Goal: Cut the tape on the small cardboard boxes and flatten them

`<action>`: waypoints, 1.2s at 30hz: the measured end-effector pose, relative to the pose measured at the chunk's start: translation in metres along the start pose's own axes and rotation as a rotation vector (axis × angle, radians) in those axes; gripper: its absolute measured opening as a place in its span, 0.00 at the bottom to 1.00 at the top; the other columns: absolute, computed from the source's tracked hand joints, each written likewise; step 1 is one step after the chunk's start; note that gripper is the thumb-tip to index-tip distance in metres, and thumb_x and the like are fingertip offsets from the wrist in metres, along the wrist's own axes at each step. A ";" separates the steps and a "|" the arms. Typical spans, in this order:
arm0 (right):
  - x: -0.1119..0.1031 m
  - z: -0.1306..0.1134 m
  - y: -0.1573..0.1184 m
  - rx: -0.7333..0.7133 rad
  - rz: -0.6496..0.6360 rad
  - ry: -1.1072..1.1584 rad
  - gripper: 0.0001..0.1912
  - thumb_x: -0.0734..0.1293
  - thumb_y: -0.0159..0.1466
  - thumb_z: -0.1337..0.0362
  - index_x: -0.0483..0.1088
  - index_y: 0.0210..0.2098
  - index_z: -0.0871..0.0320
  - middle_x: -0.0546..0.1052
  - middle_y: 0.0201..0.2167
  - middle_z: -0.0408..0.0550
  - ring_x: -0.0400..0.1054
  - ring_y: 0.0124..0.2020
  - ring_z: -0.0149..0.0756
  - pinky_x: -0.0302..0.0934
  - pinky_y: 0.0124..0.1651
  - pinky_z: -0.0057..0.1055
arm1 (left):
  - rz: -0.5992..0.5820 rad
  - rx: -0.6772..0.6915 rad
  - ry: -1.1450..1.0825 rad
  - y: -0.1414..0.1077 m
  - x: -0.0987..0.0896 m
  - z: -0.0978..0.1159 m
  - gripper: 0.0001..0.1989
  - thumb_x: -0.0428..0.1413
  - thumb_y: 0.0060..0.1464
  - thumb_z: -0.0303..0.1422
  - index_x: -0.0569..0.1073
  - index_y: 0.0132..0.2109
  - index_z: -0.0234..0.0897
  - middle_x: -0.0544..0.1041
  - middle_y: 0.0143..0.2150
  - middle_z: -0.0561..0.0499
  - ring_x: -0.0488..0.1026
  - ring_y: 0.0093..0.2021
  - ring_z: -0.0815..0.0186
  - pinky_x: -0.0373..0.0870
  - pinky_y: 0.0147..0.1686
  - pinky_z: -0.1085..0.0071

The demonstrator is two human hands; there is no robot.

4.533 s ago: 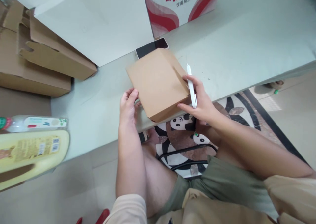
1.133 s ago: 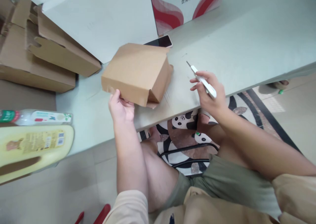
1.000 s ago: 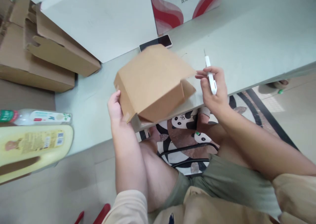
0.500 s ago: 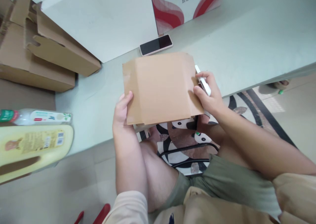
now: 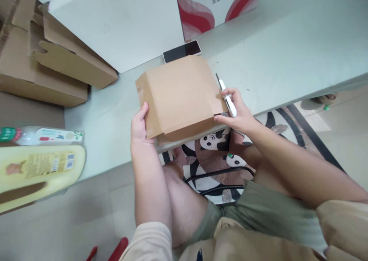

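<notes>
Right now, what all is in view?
Small box: one, brown, centre
Cutter: one, white, in right hand
Phone: one, black, behind small box
Printed carton: one, white and red, top
Large box: one, white, top
Cardboard boxes: several, brown, left
Bottle: one, clear, left
Jug: one, yellow, left
Table: one, greenish, centre
Panda floor: one, multicoloured, below table
Bars: two, black, below table
Red things: two, bottom
Left hand, right hand: one each, bare, at small box
Legs: two, bare, bottom
Shorts: one, olive, bottom
Shirt: one, tan, bottom
</notes>
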State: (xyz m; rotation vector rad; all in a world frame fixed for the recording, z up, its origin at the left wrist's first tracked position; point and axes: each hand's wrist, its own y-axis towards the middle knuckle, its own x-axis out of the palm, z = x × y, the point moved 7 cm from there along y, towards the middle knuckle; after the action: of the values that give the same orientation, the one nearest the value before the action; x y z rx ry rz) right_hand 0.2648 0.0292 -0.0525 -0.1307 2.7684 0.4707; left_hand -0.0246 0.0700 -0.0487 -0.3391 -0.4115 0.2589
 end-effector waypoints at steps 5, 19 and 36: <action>-0.005 -0.003 0.000 -0.041 0.097 -0.040 0.25 0.72 0.62 0.49 0.55 0.49 0.48 0.64 0.36 0.42 0.62 0.30 0.32 0.61 0.29 0.31 | 0.063 0.061 0.053 0.006 -0.006 0.001 0.13 0.61 0.54 0.42 0.78 0.39 0.36 0.82 0.38 0.46 0.82 0.42 0.57 0.80 0.44 0.66; -0.020 -0.010 0.000 -0.003 0.239 -0.144 0.24 0.71 0.61 0.45 0.57 0.44 0.49 0.63 0.29 0.39 0.57 0.25 0.31 0.57 0.28 0.33 | -0.049 0.189 0.195 -0.004 0.011 0.003 0.15 0.71 0.43 0.40 0.78 0.35 0.36 0.81 0.31 0.48 0.81 0.34 0.61 0.74 0.29 0.74; -0.053 0.024 -0.004 0.227 0.711 0.244 0.07 0.66 0.62 0.63 0.62 0.30 0.52 0.60 0.26 0.40 0.56 0.27 0.32 0.55 0.29 0.31 | -0.022 0.459 0.724 0.013 0.004 0.004 0.20 0.67 0.42 0.27 0.78 0.46 0.39 0.81 0.50 0.48 0.76 0.54 0.58 0.72 0.56 0.63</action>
State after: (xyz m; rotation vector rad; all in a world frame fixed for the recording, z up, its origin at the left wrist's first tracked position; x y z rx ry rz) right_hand 0.3230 0.0350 -0.0575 0.9288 3.0185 0.3072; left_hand -0.0252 0.0837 -0.0489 0.0365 0.3587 0.1859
